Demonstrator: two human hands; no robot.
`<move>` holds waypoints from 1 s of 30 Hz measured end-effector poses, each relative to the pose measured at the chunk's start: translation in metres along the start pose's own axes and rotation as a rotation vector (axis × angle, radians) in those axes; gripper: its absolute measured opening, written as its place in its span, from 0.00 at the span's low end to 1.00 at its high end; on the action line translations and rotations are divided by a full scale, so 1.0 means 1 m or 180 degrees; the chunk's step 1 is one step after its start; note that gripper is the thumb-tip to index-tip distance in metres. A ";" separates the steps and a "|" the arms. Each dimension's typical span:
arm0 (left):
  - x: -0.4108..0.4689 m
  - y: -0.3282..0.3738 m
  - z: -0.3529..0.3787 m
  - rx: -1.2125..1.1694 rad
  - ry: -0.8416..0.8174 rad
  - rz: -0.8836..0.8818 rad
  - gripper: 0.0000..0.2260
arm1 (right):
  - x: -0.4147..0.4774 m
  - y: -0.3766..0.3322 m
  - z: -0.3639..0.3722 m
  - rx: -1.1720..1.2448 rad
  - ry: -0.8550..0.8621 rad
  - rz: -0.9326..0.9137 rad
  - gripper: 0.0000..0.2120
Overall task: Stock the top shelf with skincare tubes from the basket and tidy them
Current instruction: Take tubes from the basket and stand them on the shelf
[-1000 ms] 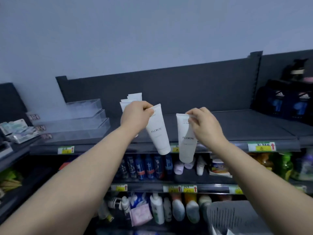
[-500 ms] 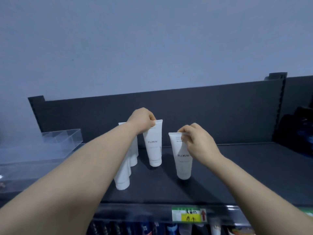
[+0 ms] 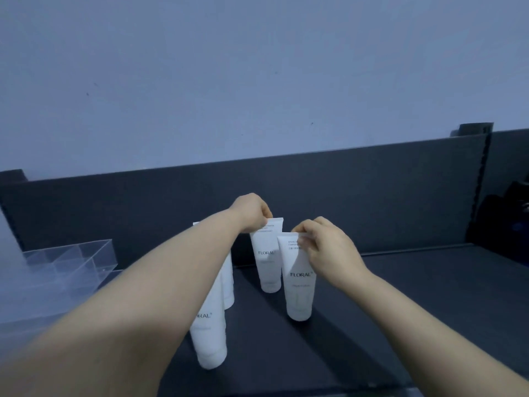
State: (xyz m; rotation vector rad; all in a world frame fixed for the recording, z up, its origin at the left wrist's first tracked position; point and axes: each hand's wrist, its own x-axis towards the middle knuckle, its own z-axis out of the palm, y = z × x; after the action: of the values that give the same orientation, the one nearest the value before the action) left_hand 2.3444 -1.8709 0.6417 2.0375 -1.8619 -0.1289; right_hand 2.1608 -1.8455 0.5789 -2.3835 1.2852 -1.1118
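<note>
Skincare tubes (image 3: pixel 299 290), white and marked FLORAL, stand cap-down on the top shelf (image 3: pixel 400 310); at far left a clear plastic organiser (image 3: pixel 65 265) sits on the shelf, apart from them; next come the front tube (image 3: pixel 209 339) and the rear tube (image 3: pixel 229 290), both partly hidden by the left forearm (image 3: pixel 143 296); the left hand (image 3: pixel 252 212) pinches the crimped top of the back-row tube (image 3: pixel 267 262); the right hand (image 3: pixel 329 250) pinches the crimp of the nearer tube just beside it; both caps seem to meet the shelf, though I cannot tell for certain.

The likely risk is that the left forearm, passing close over the two standing tubes, topples them if drawn back carelessly; a tube let go while tilted could also fell its neighbour.

The shelf is dark, flat and matte, closed by a dark back panel (image 3: pixel 372 196); above it rises a plain bluish wall (image 3: pixel 257 67); dark goods (image 3: pixel 512 219) at far right are too dim to name.
</note>
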 end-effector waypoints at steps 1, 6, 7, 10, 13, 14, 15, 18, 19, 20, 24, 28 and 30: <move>-0.001 -0.001 -0.003 -0.0074 0.0048 0.0044 0.14 | 0.003 -0.003 0.004 -0.0053 -0.0019 -0.0008 0.09; -0.015 -0.018 -0.023 0.0270 0.0351 0.0210 0.16 | 0.018 -0.017 0.028 -0.0306 -0.0152 -0.0003 0.11; -0.019 -0.022 -0.027 0.0472 0.0365 0.0201 0.16 | 0.021 -0.020 0.032 -0.0326 -0.0164 0.0012 0.12; -0.030 -0.034 -0.035 0.0842 0.0412 0.0174 0.17 | 0.031 -0.027 0.044 -0.0358 -0.0203 0.0017 0.13; -0.038 -0.040 -0.038 0.0885 0.0506 0.0135 0.17 | 0.037 -0.031 0.052 -0.0348 -0.0286 0.0023 0.13; -0.040 -0.040 -0.038 0.0905 0.0539 0.0142 0.17 | 0.038 -0.032 0.053 -0.0365 -0.0312 0.0022 0.13; -0.042 -0.038 -0.039 0.0932 0.0563 0.0152 0.17 | 0.040 -0.031 0.054 -0.0395 -0.0333 0.0002 0.14; -0.047 -0.030 -0.038 0.1014 0.0603 0.0182 0.17 | 0.041 -0.029 0.052 -0.0456 -0.0362 -0.0140 0.16; -0.049 -0.027 -0.038 0.1016 0.0597 0.0180 0.17 | 0.041 -0.027 0.050 -0.0447 -0.0339 -0.0187 0.16; -0.051 -0.023 -0.037 0.1000 0.0582 0.0164 0.17 | 0.040 -0.026 0.047 -0.0457 -0.0288 -0.0232 0.16; -0.061 -0.006 -0.028 0.1116 0.0602 0.0080 0.17 | 0.035 -0.015 0.032 -0.0957 0.0045 -0.0588 0.16; -0.078 0.008 -0.008 0.1445 0.0770 0.0079 0.12 | 0.023 0.002 0.023 -0.1211 0.0048 -0.0801 0.16; -0.092 0.016 0.003 0.1517 0.0776 0.0086 0.09 | 0.011 0.009 0.018 -0.1194 -0.0060 -0.0764 0.17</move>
State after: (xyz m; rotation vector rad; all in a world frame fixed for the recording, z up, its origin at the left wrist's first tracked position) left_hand 2.3174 -1.7824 0.6275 2.1967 -1.8898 0.5984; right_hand 2.1718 -1.8626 0.5675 -2.8792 1.3268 -0.9728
